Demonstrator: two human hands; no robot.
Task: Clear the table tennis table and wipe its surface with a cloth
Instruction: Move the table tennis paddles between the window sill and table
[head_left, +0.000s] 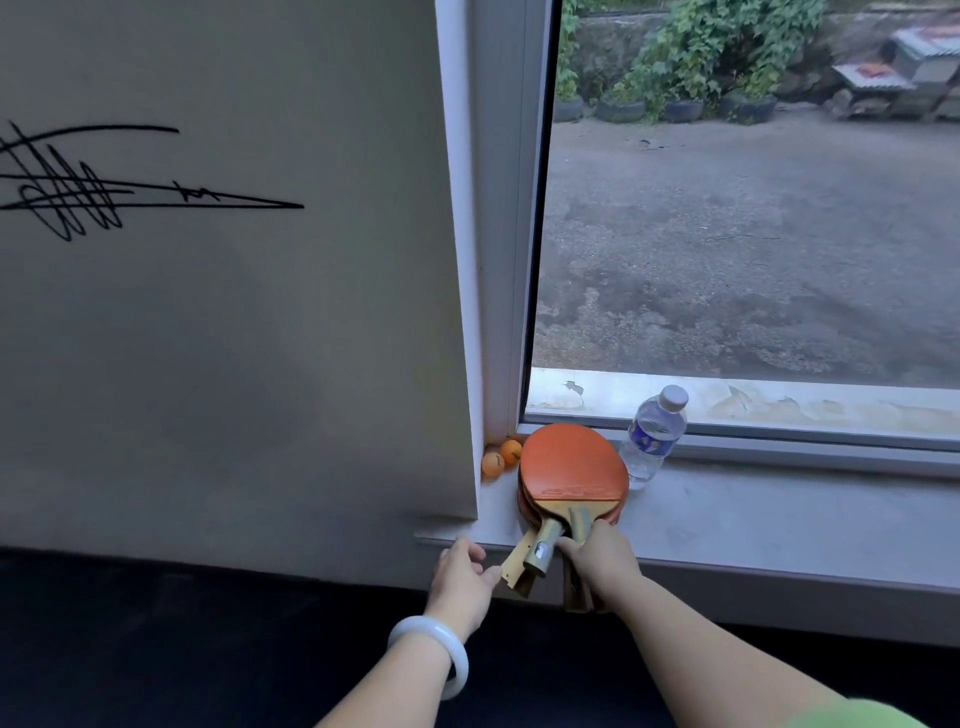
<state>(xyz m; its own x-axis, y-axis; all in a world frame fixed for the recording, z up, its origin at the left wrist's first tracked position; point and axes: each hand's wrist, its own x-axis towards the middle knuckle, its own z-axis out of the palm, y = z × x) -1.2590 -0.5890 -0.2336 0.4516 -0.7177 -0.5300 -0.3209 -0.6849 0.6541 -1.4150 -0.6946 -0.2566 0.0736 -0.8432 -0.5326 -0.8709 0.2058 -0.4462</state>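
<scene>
Paddles (571, 470) stacked on the windowsill (753, 514) beside the bottle (653, 436): our right hand (597, 558) grips their handles, left hand (462, 571) open, empty. Next, release and fetch a cloth.

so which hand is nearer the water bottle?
Right. The right hand grips the paddle handles below-left of the water bottle; the left hand sits farther left, by the sill edge.
</scene>
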